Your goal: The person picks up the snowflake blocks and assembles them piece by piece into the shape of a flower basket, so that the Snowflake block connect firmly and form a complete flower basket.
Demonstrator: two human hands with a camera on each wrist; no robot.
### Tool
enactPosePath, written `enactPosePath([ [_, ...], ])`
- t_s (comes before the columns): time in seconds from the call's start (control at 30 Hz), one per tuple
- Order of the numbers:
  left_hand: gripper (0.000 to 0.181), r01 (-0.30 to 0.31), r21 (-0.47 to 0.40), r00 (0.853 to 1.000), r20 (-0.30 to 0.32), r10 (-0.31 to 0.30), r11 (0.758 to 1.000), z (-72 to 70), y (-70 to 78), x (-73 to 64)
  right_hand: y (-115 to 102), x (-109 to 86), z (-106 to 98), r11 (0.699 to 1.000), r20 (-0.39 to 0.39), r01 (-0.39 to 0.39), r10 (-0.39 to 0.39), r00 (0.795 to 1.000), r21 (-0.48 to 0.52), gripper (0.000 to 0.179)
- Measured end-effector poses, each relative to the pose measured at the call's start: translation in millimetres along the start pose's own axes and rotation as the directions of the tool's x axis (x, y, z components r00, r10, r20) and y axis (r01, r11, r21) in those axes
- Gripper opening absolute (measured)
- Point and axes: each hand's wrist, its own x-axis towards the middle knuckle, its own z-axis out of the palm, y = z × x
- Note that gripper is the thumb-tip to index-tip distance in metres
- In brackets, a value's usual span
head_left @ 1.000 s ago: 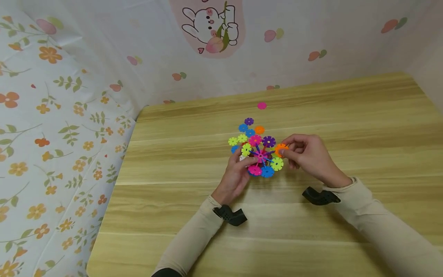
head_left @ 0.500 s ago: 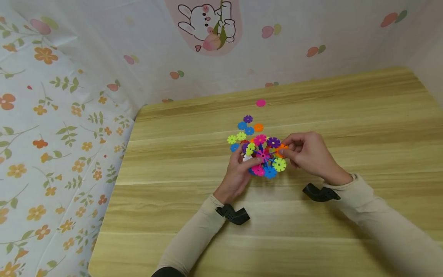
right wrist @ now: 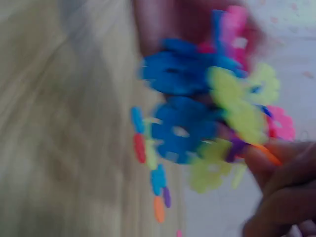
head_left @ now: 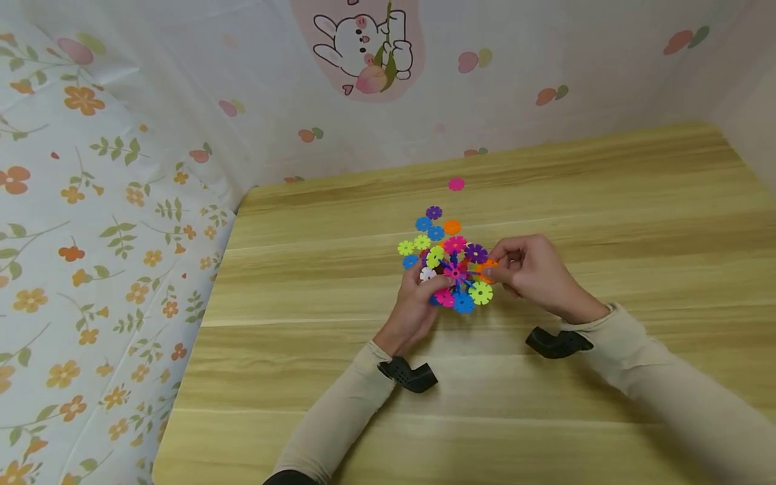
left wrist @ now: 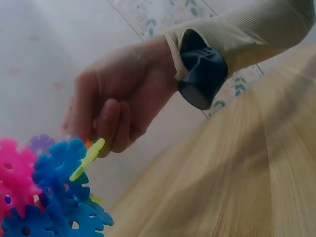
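My left hand (head_left: 413, 306) grips a cluster of interlocked snowflake discs (head_left: 455, 272) from its left side, thumb by the pink disc at its centre. Pink, purple, blue, white and yellow-green discs stick out all round it. My right hand (head_left: 536, 276) pinches an orange snowflake disc (head_left: 487, 270) between thumb and forefinger at the cluster's right edge. In the left wrist view, blue discs (left wrist: 61, 158) and a yellow-green one overlap in front of the right hand. The right wrist view is blurred; there the orange disc (right wrist: 266, 154) lies between the right fingertips, beside a purple one.
Loose discs lie on the wooden table (head_left: 291, 377) behind the cluster: a pink one (head_left: 457, 184) farthest back, a purple one (head_left: 434, 212), an orange one (head_left: 452, 227), plus several blue and yellow-green ones. A printed curtain (head_left: 267, 81) hangs along the back and left.
The right hand has moved slightly left, bringing the orange disc in against the cluster's right edge. The cluster has tilted a little in the left hand. The loose discs stay put.
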Motion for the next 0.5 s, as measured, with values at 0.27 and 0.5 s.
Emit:
enactPosePath([
  [0.27,0.044,-0.027,0.026,0.998,-0.049,0.029,0.999,2.4,0.6,-2.8,5.7,0.5,6.3,0.998,-0.036,0.063,-0.063,0.997,0.005,0.007],
  [0.5,0.044,-0.034,0.05,0.998,-0.052,0.036,0.998,3.6,2.5,-2.0,11.4,-0.3,14.5,0.992,-0.125,0.122,-0.122,0.985,-0.004,0.007],
])
